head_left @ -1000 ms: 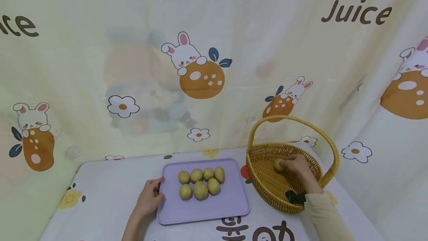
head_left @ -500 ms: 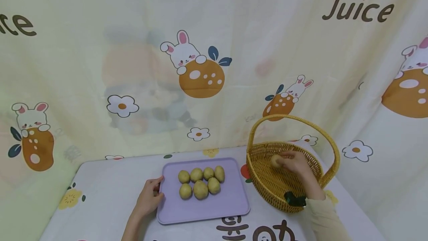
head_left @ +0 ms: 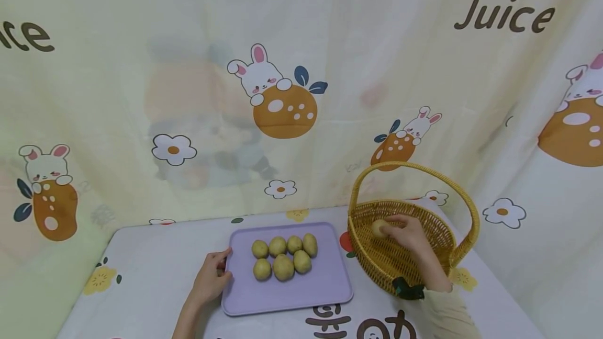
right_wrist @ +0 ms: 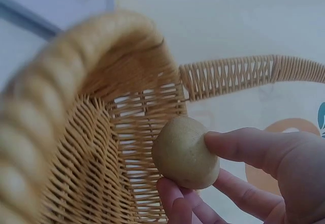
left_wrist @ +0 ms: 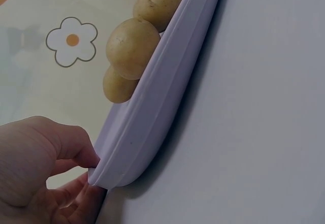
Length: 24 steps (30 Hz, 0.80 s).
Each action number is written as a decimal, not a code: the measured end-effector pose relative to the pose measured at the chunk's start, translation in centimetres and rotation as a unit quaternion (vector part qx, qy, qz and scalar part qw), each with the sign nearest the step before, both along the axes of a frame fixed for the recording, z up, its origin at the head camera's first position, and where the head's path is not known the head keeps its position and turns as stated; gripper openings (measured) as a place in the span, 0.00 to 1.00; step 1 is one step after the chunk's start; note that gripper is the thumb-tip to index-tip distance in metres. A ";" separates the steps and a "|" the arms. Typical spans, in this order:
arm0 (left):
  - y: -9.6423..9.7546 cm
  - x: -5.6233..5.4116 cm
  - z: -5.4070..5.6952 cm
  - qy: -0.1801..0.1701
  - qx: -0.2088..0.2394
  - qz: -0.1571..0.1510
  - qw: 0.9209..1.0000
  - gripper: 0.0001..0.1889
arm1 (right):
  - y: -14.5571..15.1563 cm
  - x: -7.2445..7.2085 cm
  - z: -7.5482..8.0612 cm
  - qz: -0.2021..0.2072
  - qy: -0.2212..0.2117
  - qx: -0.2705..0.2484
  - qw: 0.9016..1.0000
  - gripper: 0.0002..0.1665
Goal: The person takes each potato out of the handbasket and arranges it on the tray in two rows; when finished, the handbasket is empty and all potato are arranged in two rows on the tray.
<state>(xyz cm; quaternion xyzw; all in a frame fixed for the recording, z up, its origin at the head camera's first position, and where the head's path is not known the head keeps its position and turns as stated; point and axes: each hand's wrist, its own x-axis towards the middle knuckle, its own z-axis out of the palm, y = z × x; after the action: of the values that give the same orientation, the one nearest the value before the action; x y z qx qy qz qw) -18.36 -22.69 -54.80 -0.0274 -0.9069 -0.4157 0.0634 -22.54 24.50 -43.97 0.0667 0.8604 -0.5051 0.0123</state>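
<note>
My right hand reaches into the wicker basket and grips a potato between thumb and fingers, over the woven floor. At the left edge of the lilac tray, my left hand pinches the rim, thumb on top and fingers below, as the left wrist view shows. Several potatoes lie on the tray in two rows, among them a big potato in the front row and an oval potato at the back right. In the left wrist view some potatoes show above the tray's side.
The basket's tall arched handle rises over the right arm. A printed cloth covers the table, and a patterned curtain hangs right behind it. A dark device sits at the right wrist, close over the basket's front rim.
My right hand has moved left inside the basket with the potato in its grip. The left hand, the tray and the potatoes on it stay where they were.
</note>
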 end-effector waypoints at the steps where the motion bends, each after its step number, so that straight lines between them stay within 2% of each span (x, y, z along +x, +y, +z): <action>1: 0.0 0.0 0.0 0.000 0.000 0.000 1.000 0.32 | -0.1 0.1 0.0 0.000 -0.003 -0.009 1.000 0.29; 11: 0.1 0.1 0.0 0.003 0.006 -0.001 1.000 0.32 | -0.6 -0.1 -0.3 -0.004 -0.038 -0.072 0.997 0.31; 18: 0.0 -0.1 -0.3 0.002 0.003 -0.001 1.000 0.32 | -1.3 -0.1 -0.4 0.003 -0.030 -0.085 0.996 0.31; 24: 0.0 0.0 0.0 0.002 0.002 -0.001 1.000 0.32 | -2.0 0.0 -0.4 0.012 -0.024 -0.088 0.996 0.31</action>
<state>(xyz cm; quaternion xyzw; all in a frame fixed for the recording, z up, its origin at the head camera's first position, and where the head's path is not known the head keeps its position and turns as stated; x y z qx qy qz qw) -18.35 -22.68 -54.85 -0.0289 -0.9060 -0.4173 0.0648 -22.57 22.47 -44.33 0.0666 0.8129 -0.5768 0.0446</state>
